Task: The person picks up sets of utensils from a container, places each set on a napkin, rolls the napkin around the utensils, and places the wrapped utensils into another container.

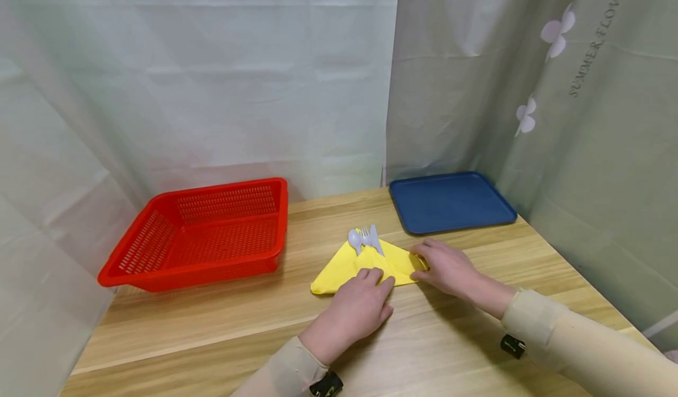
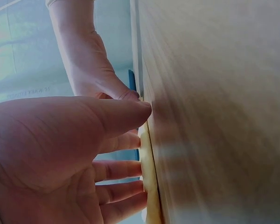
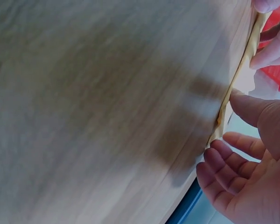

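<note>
A yellow napkin (image 1: 339, 267), folded into a triangle, lies on the wooden table. A pale grey plastic spoon (image 1: 355, 239), fork (image 1: 365, 236) and knife (image 1: 375, 239) stick out of its top, their lower parts hidden in the fold. My left hand (image 1: 360, 304) rests with extended fingertips on the napkin's front middle; its thumb stands apart near the table in the left wrist view. At the napkin's right corner, my right hand (image 1: 450, 269) holds the cloth between thumb and curved fingers. In the right wrist view the thumb (image 3: 247, 106) touches the napkin's edge.
A red perforated plastic basket (image 1: 212, 267) stands on the left of the table (image 1: 212, 332). At the back right lies a blue tray (image 1: 450, 202). Pale curtains (image 1: 238, 79) hang behind and on both sides. Black wrist straps (image 1: 512, 346) show below both sleeves.
</note>
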### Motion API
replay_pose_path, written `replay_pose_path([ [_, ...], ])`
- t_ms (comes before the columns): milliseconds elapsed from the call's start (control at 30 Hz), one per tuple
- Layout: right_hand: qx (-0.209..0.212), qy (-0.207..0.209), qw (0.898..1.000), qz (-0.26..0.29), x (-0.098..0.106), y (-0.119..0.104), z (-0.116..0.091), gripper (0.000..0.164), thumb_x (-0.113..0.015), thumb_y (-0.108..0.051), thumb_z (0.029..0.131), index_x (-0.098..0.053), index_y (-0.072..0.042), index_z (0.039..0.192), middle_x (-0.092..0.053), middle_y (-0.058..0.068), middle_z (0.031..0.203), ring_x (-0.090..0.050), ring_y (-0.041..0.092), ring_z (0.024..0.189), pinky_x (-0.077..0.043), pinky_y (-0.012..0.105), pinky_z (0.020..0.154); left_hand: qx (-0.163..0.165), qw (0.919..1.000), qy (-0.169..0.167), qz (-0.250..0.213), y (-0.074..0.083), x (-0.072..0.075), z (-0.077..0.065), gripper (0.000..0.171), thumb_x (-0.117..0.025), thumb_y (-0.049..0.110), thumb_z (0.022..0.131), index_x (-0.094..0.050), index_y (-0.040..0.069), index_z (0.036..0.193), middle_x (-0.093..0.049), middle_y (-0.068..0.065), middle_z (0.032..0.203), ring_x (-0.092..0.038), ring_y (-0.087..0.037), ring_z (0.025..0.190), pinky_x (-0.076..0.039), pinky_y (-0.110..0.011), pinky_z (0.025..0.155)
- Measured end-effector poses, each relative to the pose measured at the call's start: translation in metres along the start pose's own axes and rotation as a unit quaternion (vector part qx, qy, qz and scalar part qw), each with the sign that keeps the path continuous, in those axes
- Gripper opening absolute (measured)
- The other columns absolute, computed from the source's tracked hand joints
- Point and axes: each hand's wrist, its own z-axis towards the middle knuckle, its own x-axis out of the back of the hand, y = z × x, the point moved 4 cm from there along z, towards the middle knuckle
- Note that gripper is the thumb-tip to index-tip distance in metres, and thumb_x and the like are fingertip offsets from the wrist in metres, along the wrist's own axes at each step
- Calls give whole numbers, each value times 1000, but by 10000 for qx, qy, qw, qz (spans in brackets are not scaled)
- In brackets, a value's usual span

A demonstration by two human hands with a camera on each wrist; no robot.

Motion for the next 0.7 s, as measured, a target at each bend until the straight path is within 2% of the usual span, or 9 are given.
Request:
replay_pose_path([
  [200, -143, -106, 9997, -179, 1, 1, -1, 51, -98, -35, 86, -76, -8, 123, -62, 1, 99, -57, 19, 85, -53, 41, 66, -5, 10000, 74, 42, 1, -2, 0, 51, -79, 42, 102, -69, 15, 144, -66, -7, 135, -63, -27, 123, -58, -38, 99],
  [367, -239, -384, 9987, -249, 2, 2, 3, 53, -97, -38, 86, -77, -6, 123, -67, 4, 104, -62, 21, 89, -56, 44, 72, -14, 10000, 27, 37, 0, -2, 0, 51, -78, 42, 103, -68, 15, 145, -65, -7, 136, -63, -27, 123, -57, -38, 100],
  [500, -331, -697, 9967, -250, 5, 2, 9, 46, -96, -40, 85, -77, -7, 111, -65, 3, 98, -59, 21, 87, -53, 42, 71, 10, 10000, -45, 31, 0, -2, 1, 53, -78, 43, 102, -67, 15, 147, -65, -7, 137, -62, -26, 125, -56, -38, 102],
  [700, -269, -1045, 9940, -149, 8, 3, 17, 39, -95, -37, 85, -68, -11, 93, -53, 0, 84, -50, 20, 78, -42, 36, 67, 49, 9999, -136, 65, 0, -2, 2, 57, -78, 43, 102, -66, 13, 149, -64, -7, 141, -61, -26, 127, -56, -37, 103],
])
